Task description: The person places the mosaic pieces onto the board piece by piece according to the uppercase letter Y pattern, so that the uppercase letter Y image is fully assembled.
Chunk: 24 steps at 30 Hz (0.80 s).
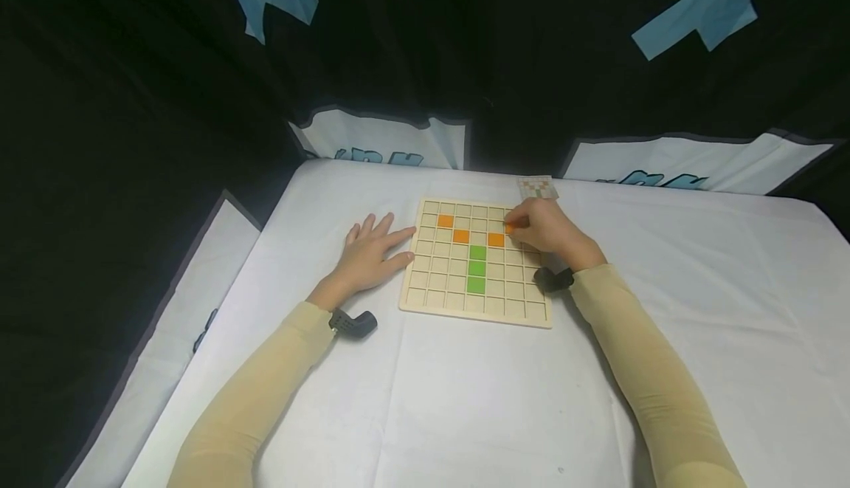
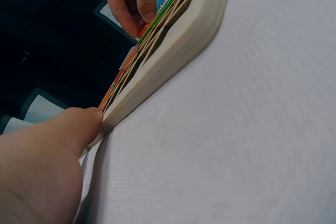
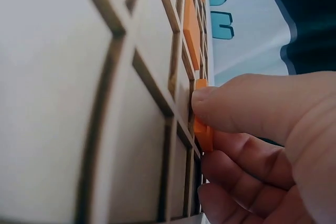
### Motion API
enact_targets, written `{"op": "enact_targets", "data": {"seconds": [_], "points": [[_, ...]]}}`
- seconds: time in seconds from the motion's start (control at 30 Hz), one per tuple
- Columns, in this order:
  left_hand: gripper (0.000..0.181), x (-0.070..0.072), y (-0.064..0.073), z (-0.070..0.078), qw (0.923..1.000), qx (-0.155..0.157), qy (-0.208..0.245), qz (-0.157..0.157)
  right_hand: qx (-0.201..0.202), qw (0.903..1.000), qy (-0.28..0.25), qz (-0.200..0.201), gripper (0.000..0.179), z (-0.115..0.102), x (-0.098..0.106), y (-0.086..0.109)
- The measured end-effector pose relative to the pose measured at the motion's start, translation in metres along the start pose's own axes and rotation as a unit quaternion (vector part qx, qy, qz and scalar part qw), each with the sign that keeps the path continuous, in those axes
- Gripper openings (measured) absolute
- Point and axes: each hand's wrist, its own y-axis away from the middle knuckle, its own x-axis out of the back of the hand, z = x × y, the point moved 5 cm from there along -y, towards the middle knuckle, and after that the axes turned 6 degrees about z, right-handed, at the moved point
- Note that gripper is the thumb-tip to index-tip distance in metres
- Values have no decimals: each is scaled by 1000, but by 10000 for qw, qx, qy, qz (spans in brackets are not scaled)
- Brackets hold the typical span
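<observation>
A pale wooden grid board (image 1: 441,300) lies on the white table. Three green tiles (image 1: 477,268) stand in a column near its middle, and orange tiles (image 1: 446,221) slant in toward the column's top from the left and right. My right hand (image 1: 547,231) pinches an orange tile (image 3: 202,124) between thumb and fingers, at a square in the board's upper right. At the board's left edge my left hand (image 1: 367,258) lies on the cloth with fingers spread, its thumb (image 2: 84,124) touching the side of the frame.
A small printed card (image 1: 538,187) with a coloured grid pattern lies just behind the board, close to the right hand. White cloth (image 1: 478,407) covers the table. Black curtains (image 1: 465,45) with blue tape (image 1: 704,8) hang behind and to the left.
</observation>
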Motion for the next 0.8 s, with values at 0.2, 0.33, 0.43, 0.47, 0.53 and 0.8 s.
{"op": "enact_targets", "data": {"seconds": [0.2, 0.33, 0.43, 0.47, 0.53, 0.8], "points": [[58, 1, 1, 0, 10000, 4, 11, -4, -76, 10000, 36, -6, 31, 1, -1, -1], [58, 2, 1, 0, 10000, 15, 28, -13, -232, 9997, 5, -49, 32, 2, -2, -2], [58, 1, 1, -1, 10000, 7, 26, -10, -362, 9993, -33, -67, 32, 2, -2, -3], [59, 1, 0, -1, 10000, 2, 19, -6, -398, 9992, -49, -68, 32, 3, -3, -3], [58, 1, 0, -2, 10000, 0, 24, 0, -407, 9991, -82, -51, 32, 2, -3, -3], [58, -1, 0, -3, 10000, -5, 6, 17, -336, 9994, -2, 17, 29, 2, -3, -1]]}}
